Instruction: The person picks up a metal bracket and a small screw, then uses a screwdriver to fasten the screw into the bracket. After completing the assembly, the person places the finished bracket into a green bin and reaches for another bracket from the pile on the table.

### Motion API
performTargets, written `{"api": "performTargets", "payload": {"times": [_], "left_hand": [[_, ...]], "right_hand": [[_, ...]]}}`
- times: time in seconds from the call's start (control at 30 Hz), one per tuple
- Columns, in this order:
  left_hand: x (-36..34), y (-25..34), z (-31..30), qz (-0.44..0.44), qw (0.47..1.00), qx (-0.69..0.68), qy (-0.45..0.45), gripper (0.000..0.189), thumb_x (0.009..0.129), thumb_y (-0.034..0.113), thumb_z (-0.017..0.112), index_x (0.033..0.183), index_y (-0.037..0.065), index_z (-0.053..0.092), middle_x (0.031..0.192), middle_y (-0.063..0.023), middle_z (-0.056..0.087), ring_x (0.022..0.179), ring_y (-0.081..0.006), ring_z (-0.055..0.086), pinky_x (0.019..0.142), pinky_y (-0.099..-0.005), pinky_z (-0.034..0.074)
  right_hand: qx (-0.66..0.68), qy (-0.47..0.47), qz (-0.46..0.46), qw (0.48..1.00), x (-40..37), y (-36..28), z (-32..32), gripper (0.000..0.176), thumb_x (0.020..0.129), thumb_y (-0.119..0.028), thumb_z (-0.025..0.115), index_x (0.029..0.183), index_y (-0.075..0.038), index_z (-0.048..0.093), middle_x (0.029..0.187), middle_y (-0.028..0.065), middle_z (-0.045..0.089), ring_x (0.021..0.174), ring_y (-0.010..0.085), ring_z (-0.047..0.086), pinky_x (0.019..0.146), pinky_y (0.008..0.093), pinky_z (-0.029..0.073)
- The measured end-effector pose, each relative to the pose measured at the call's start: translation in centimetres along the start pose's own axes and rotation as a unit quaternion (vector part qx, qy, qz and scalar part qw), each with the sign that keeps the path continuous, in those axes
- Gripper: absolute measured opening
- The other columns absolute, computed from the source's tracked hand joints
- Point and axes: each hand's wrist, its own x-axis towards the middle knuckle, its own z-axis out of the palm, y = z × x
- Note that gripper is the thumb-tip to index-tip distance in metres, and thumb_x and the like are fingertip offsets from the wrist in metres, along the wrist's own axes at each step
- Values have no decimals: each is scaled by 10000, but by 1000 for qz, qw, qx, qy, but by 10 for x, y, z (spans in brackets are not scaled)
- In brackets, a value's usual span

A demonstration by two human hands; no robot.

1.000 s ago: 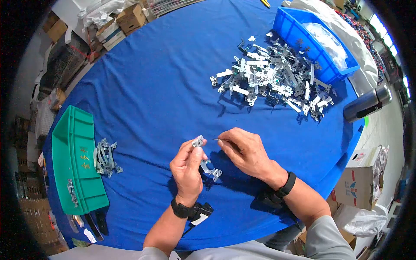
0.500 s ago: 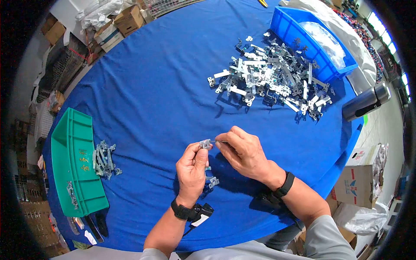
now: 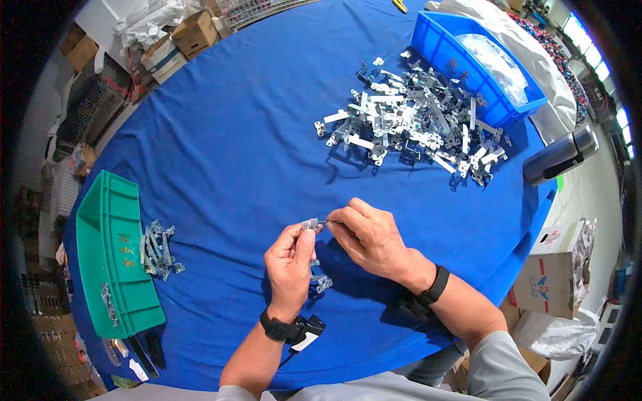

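Observation:
Thumb and fingers of my left hand (image 3: 289, 271) pinch a small metal bracket (image 3: 309, 224), partly clear or shiny. My right hand (image 3: 374, 242) is closed around a thin metal rod (image 3: 324, 222) whose tip meets the bracket's right side; whether it sits inside or only touches cannot be made out. Just below and right of my left hand, a few similar small brackets (image 3: 323, 284) lie on the blue cloth (image 3: 221, 154). Farther off, a large pile of metal brackets (image 3: 401, 113) is spread across the cloth.
A blue bin (image 3: 428, 40) with a plastic bag stands behind the pile, and a steel flask (image 3: 562, 155) beside it at right. At left, a green crate (image 3: 137, 294) is next to a small stack of brackets (image 3: 158, 250). Cardboard boxes (image 3: 550, 277) stand beyond the table's right edge.
Both hands stay together at the bracket, with only slight shifts of the fingers and rod. The whole view has moved a little to the left.

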Motion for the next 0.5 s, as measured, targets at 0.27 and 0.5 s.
{"api": "performTargets", "payload": {"times": [0.27,0.5], "left_hand": [[0,-1,-1,25,998,53,-21,199,1010,161,587,1082,-1,676,914,10,649,662,-16,486,572,-177,401],[1,2,-2,-8,998,-57,-8,194,978,121,626,1114,-9,669,935,-25,670,675,-41,520,591,-184,422]], "right_hand": [[4,-15,1,1000,0,0,-2,106,866,-88,676,945,-65,609,757,106,506,622,309,571,522,418,445],[10,-23,-9,1000,0,-2,-1,106,868,-84,675,942,-59,604,769,109,520,628,309,579,529,413,461]]}}
